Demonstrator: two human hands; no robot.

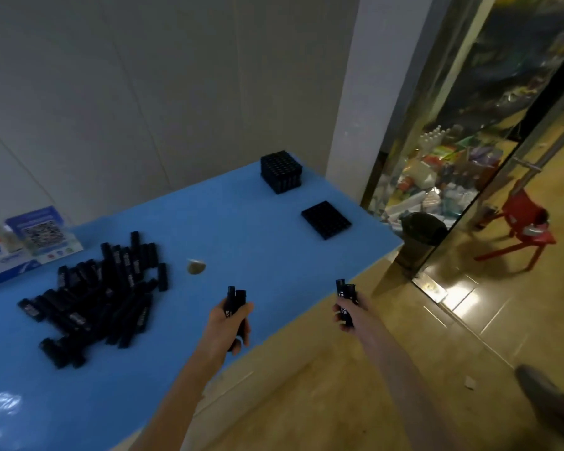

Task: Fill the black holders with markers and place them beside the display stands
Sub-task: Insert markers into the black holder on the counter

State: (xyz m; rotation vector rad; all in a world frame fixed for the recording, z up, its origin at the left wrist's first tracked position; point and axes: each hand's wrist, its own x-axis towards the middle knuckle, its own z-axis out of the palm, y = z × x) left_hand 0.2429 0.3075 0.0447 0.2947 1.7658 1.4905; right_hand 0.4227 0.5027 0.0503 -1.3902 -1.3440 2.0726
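Observation:
A heap of black markers (101,294) lies on the left of the blue table (228,229). My left hand (230,325) grips two black markers (234,299) upright above the table's front edge. My right hand (347,312) grips two more black markers (346,292), just off the table's edge over the floor. A flat black holder (326,219) with a grid of holes lies at the right end of the table. Behind it, near the far corner, stands a taller black holder block (281,171). The display stands (43,231) with printed cards are at the far left.
A small round greyish object (196,265) lies on the table between the heap and the holders. Right of the table are a white pillar (358,92), a black bin (420,236), a glass door and a red chair (521,232) on the tiled floor.

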